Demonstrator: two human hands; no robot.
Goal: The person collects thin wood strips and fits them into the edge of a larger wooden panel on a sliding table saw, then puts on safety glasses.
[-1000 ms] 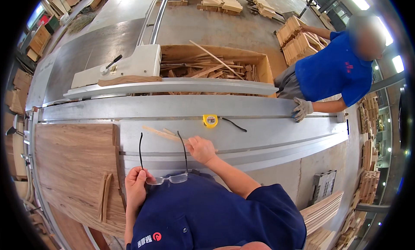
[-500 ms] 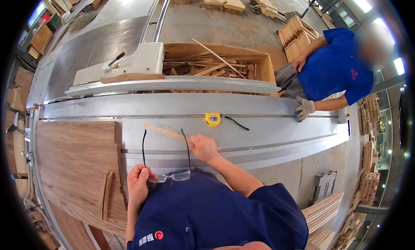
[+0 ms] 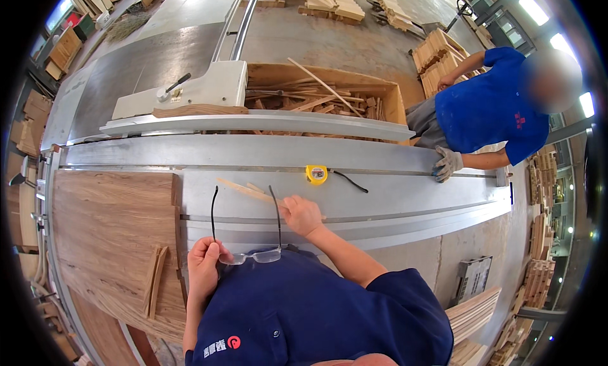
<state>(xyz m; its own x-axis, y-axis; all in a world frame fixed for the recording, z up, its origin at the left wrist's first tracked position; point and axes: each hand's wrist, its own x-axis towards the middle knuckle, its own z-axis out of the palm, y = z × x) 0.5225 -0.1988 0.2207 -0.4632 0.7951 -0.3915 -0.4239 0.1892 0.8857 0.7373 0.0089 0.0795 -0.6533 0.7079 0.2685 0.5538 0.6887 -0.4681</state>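
A pair of glasses (image 3: 266, 256) with clear lenses and dark temples is held at one lens corner by my left hand (image 3: 203, 266), thumb and fingers pinched. Both temples stand unfolded, pointing away from me over the grey metal table (image 3: 392, 198). My right hand (image 3: 301, 215) is curled beside the right temple, closed around thin pale wooden strips (image 3: 244, 189). Their ends show to the left of the fist, and a short bit pokes out on its right. Beyond that hand lies a yellow tape measure (image 3: 316, 174) with a black strap.
A brown wooden panel (image 3: 114, 214) with two narrow wood pieces (image 3: 155, 280) covers the table's left. Behind the metal fence (image 3: 266, 123) stands a wooden crate (image 3: 392, 100) of offcuts. At the far right, a co-worker (image 3: 478, 106) in blue rests a gloved hand on the table's edge.
The view has shifted slightly, moving the surroundings a little. My hands keep nearly the same hold on the glasses and strips. The co-worker's upper body is slightly more upright.
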